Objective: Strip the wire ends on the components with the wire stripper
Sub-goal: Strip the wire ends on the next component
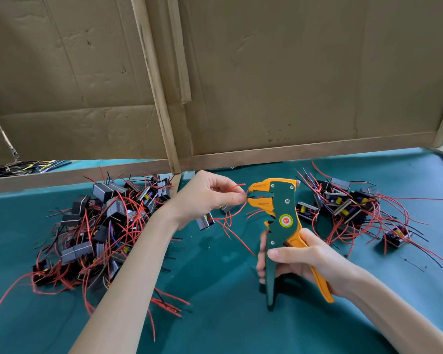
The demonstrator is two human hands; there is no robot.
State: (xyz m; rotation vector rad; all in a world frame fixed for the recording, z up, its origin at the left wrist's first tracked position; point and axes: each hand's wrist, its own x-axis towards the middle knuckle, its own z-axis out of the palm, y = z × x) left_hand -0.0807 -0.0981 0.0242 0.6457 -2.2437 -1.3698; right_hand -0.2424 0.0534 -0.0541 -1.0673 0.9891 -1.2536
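Head view, wire stripper (279, 221): upright over the green table (241, 328), orange jaws pointing left.
Right hand (307, 259): wrapped round both stripper handles from the right, thumb across the green handle, forearm coming in from lower right.
Left hand (207, 195): raised just left of the stripper's jaws, thumb and forefinger pinching a red wire (237, 186) at the jaws.
Component (204, 222): hangs below the left hand, left of the stripper.
Left pile (100, 226): well left of the stripper.
Right pile (348, 208): behind it, to the right.

Upright green-and-orange wire stripper (281, 226), red wire (234, 187) at its open jaws.
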